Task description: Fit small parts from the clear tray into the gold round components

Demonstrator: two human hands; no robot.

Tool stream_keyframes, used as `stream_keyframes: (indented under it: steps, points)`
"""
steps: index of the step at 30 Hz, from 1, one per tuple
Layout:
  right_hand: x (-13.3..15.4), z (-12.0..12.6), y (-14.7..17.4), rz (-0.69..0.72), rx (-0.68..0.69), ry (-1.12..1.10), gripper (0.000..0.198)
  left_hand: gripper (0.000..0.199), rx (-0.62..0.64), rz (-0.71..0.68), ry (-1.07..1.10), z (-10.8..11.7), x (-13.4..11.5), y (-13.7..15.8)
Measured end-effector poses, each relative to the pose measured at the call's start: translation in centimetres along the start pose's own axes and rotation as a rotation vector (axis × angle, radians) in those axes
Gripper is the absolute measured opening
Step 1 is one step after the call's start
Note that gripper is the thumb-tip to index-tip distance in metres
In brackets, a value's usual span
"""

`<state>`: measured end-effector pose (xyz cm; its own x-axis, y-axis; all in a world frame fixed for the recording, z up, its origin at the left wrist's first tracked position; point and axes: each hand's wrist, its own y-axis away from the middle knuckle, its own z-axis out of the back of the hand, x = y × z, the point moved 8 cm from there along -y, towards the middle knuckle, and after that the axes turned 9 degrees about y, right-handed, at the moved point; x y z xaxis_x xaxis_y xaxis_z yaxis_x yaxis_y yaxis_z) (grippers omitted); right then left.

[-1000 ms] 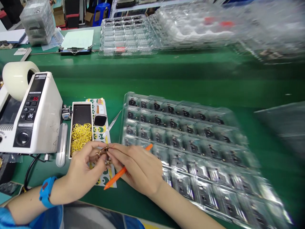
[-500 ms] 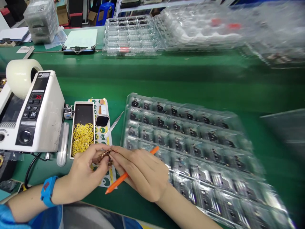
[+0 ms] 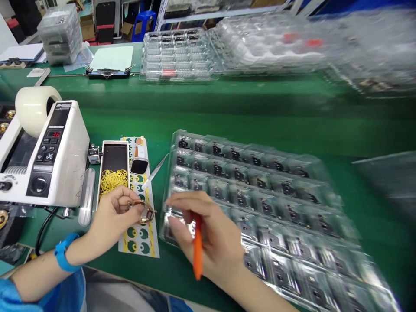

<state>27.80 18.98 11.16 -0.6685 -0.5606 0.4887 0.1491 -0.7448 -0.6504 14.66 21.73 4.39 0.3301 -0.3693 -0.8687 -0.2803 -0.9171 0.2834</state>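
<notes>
Between the thumb and fingers of my left hand point(image 3: 118, 216) is a copper-coloured, ring-shaped metal part point(image 3: 146, 213), held above a white sheet of green and yellow stickers point(image 3: 138, 247). My right hand point(image 3: 214, 242) is apart from it, over the left edge of a clear plastic tray point(image 3: 260, 203) with small dark parts in its pockets. An orange pen-shaped tool point(image 3: 197, 247) is tucked in the fingers of that hand and points down. Its thumb and forefinger are spread, with nothing visible between them. A narrow box point(image 3: 115, 149) with yellow rings point(image 3: 113, 178) stands beyond my left hand.
A white tape dispenser point(image 3: 61, 156) stands at the left, by a tally counter point(image 3: 94, 154) and a clear plastic strip point(image 3: 86, 197). A smartwatch point(image 3: 139, 166) and a pointed metal blade point(image 3: 156, 170) lie near the sticker sheet. Stacked clear trays point(image 3: 178, 56) line the back shelf.
My right hand has come away from the ring-shaped part and moved right, its thumb and forefinger now apart. The orange tool has swung to point downward. My left hand still holds the part.
</notes>
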Motion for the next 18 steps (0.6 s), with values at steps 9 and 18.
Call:
stream_keyframes:
  steps: [9,18]
  points:
    - [0.4,-2.0,-0.3,0.026,0.326,-0.324,0.015,0.015,0.126,0.098,0.011,-1.0,-0.4,0.4]
    - [0.9,-2.4,0.2,0.092,0.284,-0.118,0.017,0.019,0.067,0.015,-0.102,-0.5,-0.9,0.1]
